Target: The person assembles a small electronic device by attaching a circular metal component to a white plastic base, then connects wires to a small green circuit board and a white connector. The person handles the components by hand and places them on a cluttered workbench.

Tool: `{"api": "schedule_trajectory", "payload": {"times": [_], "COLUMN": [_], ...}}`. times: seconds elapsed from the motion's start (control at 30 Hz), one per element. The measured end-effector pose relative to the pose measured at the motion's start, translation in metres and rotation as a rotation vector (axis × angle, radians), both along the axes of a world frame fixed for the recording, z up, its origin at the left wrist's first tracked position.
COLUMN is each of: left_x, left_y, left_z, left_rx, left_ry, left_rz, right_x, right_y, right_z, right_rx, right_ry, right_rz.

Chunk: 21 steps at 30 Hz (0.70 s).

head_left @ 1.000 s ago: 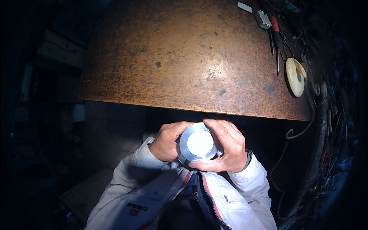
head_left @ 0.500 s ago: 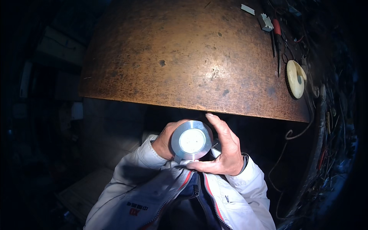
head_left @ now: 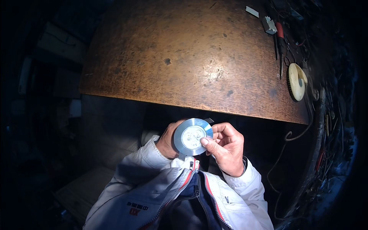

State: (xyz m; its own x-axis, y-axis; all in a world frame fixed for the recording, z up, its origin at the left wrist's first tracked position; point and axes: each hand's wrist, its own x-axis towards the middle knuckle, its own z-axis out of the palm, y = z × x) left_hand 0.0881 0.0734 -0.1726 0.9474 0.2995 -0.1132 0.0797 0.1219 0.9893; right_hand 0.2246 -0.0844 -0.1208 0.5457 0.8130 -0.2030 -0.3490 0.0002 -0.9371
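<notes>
A round LED downlight [head_left: 179, 142] with a brushed silver ring and a clear centre faces up in front of my chest, just off the table's near edge. Several small lamps show behind its lens. A flat metal clip [head_left: 182, 156] juts out below the ring, and another pokes out at its upper right. My left hand [head_left: 165, 142] is closed around the downlight's left side, with its fingers hidden behind the ring. On the right, my right hand [head_left: 229, 150] pinches the rim, its thumb over the lens's edge and its fingers curled beside and behind it.
A worn brown wooden table [head_left: 153, 76] spreads ahead. Along its right side lie a red-handled screwdriver [head_left: 280, 32], a small grey-white block [head_left: 269, 25], a white strip [head_left: 252, 11] and a cream oval brush [head_left: 296, 81]. A cord [head_left: 293, 137] hangs beside tangled clutter at the right.
My right hand was spread wide beside the downlight; now its thumb and fingers have closed on the right rim. The downlight has turned slightly, and its lamps show more clearly.
</notes>
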Motion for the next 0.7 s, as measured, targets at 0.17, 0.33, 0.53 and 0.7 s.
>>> {"api": "schedule_trajectory", "payload": {"times": [0.17, 0.33, 0.53, 0.7], "left_x": [0.001, -0.001, -0.002, -0.003], "left_y": [0.004, -0.002, -0.005, -0.004], "left_z": [-0.001, -0.003, -0.013, -0.039], "left_rx": [0.072, -0.011, -0.331, -0.492], "left_ry": [0.001, -0.076, -0.077, -0.190], "left_rz": [-0.076, -0.023, -0.069, 0.005], "right_x": [0.000, 0.004, 0.006, 0.012], "right_y": [-0.003, -0.004, -0.006, -0.005], "right_z": [-0.002, -0.004, -0.009, -0.012], "right_rx": [-0.020, -0.028, 0.026, 0.020], "right_ry": [0.036, 0.071, 0.065, -0.701], "right_rz": [-0.001, 0.028, 0.086, 0.191]}}
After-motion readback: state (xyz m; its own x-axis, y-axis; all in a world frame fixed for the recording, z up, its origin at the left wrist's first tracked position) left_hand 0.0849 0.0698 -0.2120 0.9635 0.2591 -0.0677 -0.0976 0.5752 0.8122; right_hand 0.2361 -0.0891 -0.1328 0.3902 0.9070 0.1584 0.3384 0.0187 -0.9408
